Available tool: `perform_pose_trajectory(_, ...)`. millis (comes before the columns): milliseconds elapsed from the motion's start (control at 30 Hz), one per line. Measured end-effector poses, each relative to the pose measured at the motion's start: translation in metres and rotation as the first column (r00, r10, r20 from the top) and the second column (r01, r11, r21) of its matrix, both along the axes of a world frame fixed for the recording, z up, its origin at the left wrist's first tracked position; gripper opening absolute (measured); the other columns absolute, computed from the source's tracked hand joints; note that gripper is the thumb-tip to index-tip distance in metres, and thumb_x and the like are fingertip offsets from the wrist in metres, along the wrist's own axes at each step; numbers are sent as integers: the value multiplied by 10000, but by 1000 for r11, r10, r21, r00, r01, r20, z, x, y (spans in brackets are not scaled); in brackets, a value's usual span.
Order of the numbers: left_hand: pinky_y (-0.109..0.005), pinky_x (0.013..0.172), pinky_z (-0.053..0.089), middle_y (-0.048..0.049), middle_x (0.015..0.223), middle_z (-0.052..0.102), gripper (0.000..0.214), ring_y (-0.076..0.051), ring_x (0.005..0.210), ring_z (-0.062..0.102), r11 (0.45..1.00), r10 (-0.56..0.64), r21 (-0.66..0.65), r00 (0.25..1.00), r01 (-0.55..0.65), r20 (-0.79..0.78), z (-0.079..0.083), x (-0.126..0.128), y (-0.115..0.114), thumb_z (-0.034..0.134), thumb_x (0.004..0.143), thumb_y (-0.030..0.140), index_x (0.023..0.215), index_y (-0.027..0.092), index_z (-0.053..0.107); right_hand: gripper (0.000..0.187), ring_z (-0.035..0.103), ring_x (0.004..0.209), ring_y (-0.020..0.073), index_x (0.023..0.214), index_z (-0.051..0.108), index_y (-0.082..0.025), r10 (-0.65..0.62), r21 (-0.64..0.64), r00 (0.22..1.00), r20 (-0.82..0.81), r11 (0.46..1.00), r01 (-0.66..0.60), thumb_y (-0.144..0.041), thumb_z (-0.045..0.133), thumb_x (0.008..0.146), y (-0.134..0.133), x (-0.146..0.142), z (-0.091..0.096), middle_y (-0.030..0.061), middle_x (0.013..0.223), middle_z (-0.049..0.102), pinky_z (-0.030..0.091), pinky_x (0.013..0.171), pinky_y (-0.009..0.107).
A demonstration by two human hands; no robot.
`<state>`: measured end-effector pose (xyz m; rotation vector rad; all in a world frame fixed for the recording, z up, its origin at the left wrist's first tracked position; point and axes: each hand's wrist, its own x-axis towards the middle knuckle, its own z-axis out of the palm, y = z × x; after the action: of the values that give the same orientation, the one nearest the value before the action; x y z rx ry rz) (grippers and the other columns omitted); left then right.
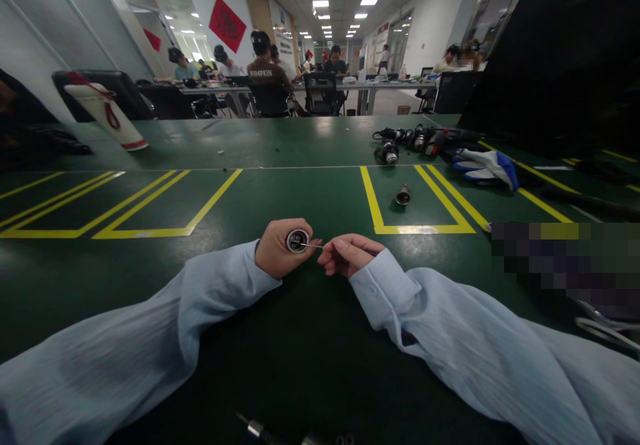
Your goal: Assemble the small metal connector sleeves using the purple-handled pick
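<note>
My left hand [284, 248] is wrapped around a round, dark cylindrical part with a metal rim [297, 240], its open end facing me. Some small structure shows inside that opening, too small to make out. Between the thumb and fingers of my right hand [350, 253] is a thin metal rod [313, 245], pinched at its right end. Its left end reaches into the mouth of the cylindrical part. Further off, a small bell-shaped metal piece [403, 195] lies inside a yellow taped outline.
Several metal-ended parts with black cords [390, 153] lie at the back right, beside blue-and-white gloves [487, 167]. A dark monitor-like panel [560, 65] rises at right. A white bottle [107, 115] stands at back left. A metal-tipped tool [255, 428] lies at the near edge. People sit beyond.
</note>
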<state>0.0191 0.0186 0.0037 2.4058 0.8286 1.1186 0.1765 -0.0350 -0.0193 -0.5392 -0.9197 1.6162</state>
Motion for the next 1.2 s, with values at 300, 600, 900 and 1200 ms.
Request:
perform_pose_trajectory(300,-171,407,334,29,489,465,190,-63,433,408,999,24,39,1000,-23,-19,1,1,0,574,701,212,555,138,476,166,612,610,86,746,673,-165,-48,22,999,-5,999,48,-321,690,692,-2,-3,1,14,701,687,500,596,215)
perform_pose_trajectory(600,-172,400,323,34,487,452,221,-62,427,392,1000,-15,17,1000,15,-13,1,-1,1,612,673,241,546,140,462,173,620,630,90,734,675,-160,28,29,999,44,999,-29,-332,675,709,-3,-1,2,18,713,691,498,619,222)
perform_pose_trajectory(900,-167,401,333,26,489,475,175,-64,433,415,1000,18,23,1000,-17,-24,1,0,-1,590,676,199,555,135,482,225,599,583,99,690,658,-164,-82,16,996,40,997,82,-382,702,656,-1,-1,4,14,670,683,482,591,245)
perform_pose_trajectory(1200,-167,396,323,33,476,466,201,-61,428,398,999,-19,35,998,21,-52,4,0,-2,592,676,233,548,141,468,211,608,597,98,700,669,-158,0,15,996,93,1000,-2,-368,685,684,-1,0,4,21,683,686,485,601,239)
